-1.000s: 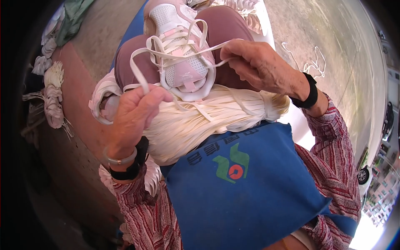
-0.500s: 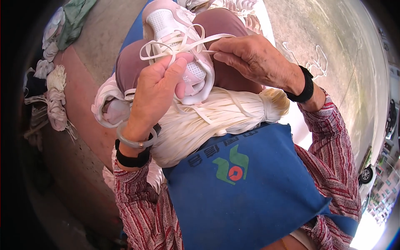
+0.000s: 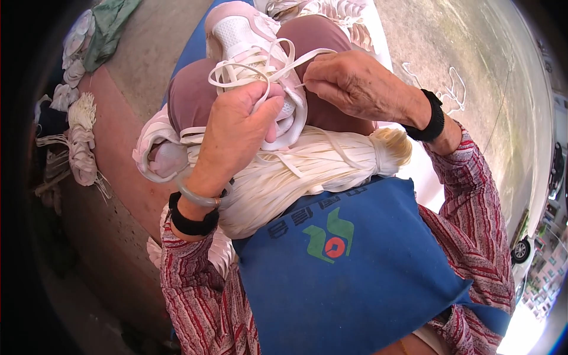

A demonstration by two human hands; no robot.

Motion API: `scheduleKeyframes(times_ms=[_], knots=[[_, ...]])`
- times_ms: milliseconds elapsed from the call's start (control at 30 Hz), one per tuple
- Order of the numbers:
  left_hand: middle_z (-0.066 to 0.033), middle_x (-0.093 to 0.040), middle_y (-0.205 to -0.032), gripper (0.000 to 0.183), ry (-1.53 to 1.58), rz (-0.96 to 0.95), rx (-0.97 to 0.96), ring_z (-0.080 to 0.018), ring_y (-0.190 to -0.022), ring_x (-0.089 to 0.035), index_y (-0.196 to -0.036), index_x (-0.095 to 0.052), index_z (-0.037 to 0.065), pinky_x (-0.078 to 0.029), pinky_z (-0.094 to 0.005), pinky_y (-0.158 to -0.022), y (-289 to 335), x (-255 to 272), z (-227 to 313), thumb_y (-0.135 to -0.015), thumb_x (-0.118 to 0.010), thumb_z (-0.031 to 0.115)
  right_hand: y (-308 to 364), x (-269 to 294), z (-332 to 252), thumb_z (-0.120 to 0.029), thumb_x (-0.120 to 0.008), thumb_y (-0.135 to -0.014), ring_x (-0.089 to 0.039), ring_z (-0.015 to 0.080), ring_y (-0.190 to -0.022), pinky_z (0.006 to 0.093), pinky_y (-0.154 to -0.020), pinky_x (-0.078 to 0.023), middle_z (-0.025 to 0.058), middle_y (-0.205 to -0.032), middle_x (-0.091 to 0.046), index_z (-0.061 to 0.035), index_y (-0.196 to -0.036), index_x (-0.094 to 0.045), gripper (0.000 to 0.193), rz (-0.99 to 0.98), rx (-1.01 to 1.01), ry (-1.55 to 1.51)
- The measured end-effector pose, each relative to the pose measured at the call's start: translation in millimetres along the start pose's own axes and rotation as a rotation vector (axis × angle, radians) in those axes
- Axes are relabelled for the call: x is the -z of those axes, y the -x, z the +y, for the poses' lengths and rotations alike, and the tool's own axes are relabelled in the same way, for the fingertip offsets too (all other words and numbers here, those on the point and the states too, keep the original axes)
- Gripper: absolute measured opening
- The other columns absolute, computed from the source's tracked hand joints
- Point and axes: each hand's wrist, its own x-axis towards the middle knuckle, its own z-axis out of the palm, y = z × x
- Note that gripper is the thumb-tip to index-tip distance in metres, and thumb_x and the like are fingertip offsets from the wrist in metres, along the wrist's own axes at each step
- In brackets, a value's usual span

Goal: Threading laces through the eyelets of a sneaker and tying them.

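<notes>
A pink and white sneaker rests between my knees, its toe pointing away from me. White shoelace loops stand up over its tongue. My left hand pinches the lace above the shoe's opening, its fingertips partly hidden behind the thumb. To the right, my right hand is closed on a lace end, with a thin tip showing at its fingers. Across my lap, just below the shoe, lies a thick bundle of cream-white laces. A second pink and white shoe sits left of my left wrist.
A blue apron covers my lap. Stacked pale shoe parts lie beyond my knees. At the left are more shoes and a green cloth near a pinkish board. A loose white lace lies on the floor at right.
My left hand has shifted slightly right and turned, staying on the lace. The lace loops and the shoe have moved a little to the right. My right hand is nearly in place.
</notes>
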Motion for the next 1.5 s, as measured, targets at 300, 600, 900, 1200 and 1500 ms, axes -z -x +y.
scheduleKeyframes(times_ms=[300,600,900,1200,1500], knots=[[-0.0010,-0.058,-0.060,0.024,-0.033,0.126,-0.069,-0.0052,-0.053,-0.050,-0.098,-0.070,-0.003,-0.040,-0.0241,-0.050,1.7,-5.6,1.6,-0.093,-0.058,0.017,-3.9,-3.5,-1.4,-0.009,-0.059,-0.092,-0.059,0.0341,-0.070,0.0398,-0.064,-0.048,0.0158,-0.077,-0.058,0.0024,-0.083,-0.059,0.014,0.011,0.011,-0.038],[-0.0009,-0.059,-0.062,0.023,-0.054,0.118,-0.062,-0.0053,-0.053,-0.050,-0.100,-0.071,-0.003,-0.041,-0.0232,-0.049,4.2,-5.6,-0.8,-0.093,-0.060,0.016,-8.4,-3.0,-4.5,-0.008,-0.058,-0.089,-0.054,0.0389,-0.067,0.0429,-0.061,-0.045,0.0187,-0.070,-0.053,0.0017,-0.075,-0.052,0.018,-0.057,-0.006,0.135],[0.0010,-0.060,-0.067,0.022,0.063,0.105,-0.037,-0.0042,-0.054,-0.049,-0.102,-0.070,-0.003,-0.040,-0.0207,-0.049,6.8,-7.7,-3.0,-0.093,-0.060,0.015,-13.1,2.3,-4.3,-0.010,-0.058,-0.088,-0.058,0.0393,-0.072,0.0425,-0.064,-0.047,0.0187,-0.071,-0.057,0.0009,-0.078,-0.055,0.015,-0.148,0.057,0.166],[0.0013,-0.062,-0.071,0.019,0.044,0.110,-0.035,-0.0043,-0.059,-0.052,-0.099,-0.069,-0.002,-0.043,-0.0217,-0.053,5.1,-10.7,4.9,-0.091,-0.060,0.012,-3.2,-11.5,-2.4,-0.009,-0.060,-0.081,-0.064,0.0354,-0.070,0.0433,-0.062,-0.052,0.0169,-0.073,-0.064,-0.0016,-0.077,-0.063,0.009,0.063,0.003,-0.011],[-0.0181,-0.062,-0.065,0.021,-0.236,0.186,-0.169,-0.0233,-0.058,-0.061,-0.081,-0.062,-0.006,-0.049,-0.0364,-0.057,-6.9,-17.1,-7.2,-0.084,-0.064,0.015,5.1,-17.6,-21.9,-0.011,-0.067,-0.075,-0.067,0.0294,-0.074,0.0385,-0.058,-0.054,0.0119,-0.087,-0.062,0.0004,-0.092,-0.058,0.022,0.016,-0.009,0.370]])
